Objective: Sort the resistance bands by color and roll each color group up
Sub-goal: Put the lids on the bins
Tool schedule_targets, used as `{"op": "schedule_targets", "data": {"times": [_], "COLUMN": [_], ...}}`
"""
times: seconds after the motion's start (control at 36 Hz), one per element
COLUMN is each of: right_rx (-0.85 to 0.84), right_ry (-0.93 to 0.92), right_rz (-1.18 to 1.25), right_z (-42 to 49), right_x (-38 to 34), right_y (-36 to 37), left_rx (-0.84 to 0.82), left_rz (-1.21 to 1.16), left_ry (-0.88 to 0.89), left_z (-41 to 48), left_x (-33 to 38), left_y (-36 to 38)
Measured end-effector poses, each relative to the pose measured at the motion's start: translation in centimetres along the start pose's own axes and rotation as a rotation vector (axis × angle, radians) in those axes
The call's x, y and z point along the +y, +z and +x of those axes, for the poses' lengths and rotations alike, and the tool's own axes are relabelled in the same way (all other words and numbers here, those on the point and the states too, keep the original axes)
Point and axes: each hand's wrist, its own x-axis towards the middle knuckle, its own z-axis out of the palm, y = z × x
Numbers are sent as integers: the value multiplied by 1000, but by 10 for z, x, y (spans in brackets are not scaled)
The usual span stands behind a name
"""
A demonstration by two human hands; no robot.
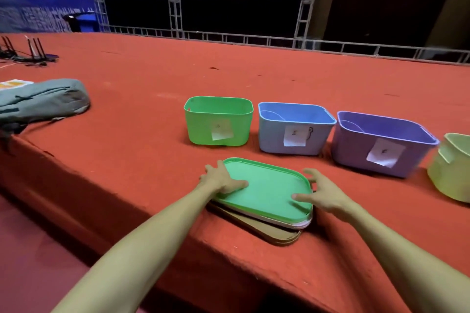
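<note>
A green lid [267, 185] tops a stack of lids near the front edge of the red platform, with a white and a tan lid [274, 232] under it. My left hand [220, 179] holds the lid's left edge, thumb lying on top. At the right edge, my right hand [321, 194] grips it, thumb on top and fingers curled at the rim. Behind stand a green bin [218, 132], a blue bin [272, 134] and a purple bin [356, 152], each with a paper label. Thin pale loops show inside the blue and purple bins; no bands are clearly visible.
A yellow-green bin [450, 175] is cut off at the right edge. A grey bag [43, 101] lies at the platform's left. Black stands and cables [35, 54] sit far back left. A metal truss railing [254, 40] runs along the platform's rear edge.
</note>
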Motion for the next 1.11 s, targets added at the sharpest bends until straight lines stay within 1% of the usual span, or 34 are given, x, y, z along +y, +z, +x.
{"op": "schedule_targets", "data": {"times": [0.06, 0.14, 0.19, 0.28, 0.39, 0.44, 0.56, 0.69, 0.78, 0.92, 1.03, 1.11], "right_rx": [-14, 55, 46, -1, 29, 37, 17, 121, 160, 184, 167, 205], "right_ry": [21, 99, 117, 81, 73, 105, 147, 183, 167, -2, -42, -64], "right_rz": [53, 49, -21, -184, -279, -262, -130, 79, 220, 477, 656, 724], "right_z": [-3, 6, 12, 9, 10, 10, 14, 20, 24, 14, 17, 19], "right_x": [5, 16, 19, 10, -1, -6, -9, -10, -12, -42, -55, -65], "right_y": [-4, -8, -10, -8, -5, -5, -3, -5, -14, -40, -61, -74], "left_rx": [-5, 29, 40, 35, 26, 39, 51, 30, 21, 15, -14, 42], "left_rz": [-14, 14, 53, 79, 111, 126, 109, -39, -143, -431, -744, -966], "left_ry": [-11, -15, 2, 15, 16, -1, 22, 54, 82, 113, 165, 197], "left_z": [-1, 0, 0, -2, -1, 2, -2, -4, -3, -2, -3, 3], "left_x": [1, 0, -1, 0, 3, 3, 7, 7, 5, 13, 25, 32], "left_y": [-4, -14, -20, -24, -22, -21, -27, -41, -52, -72, -87, -95]}}
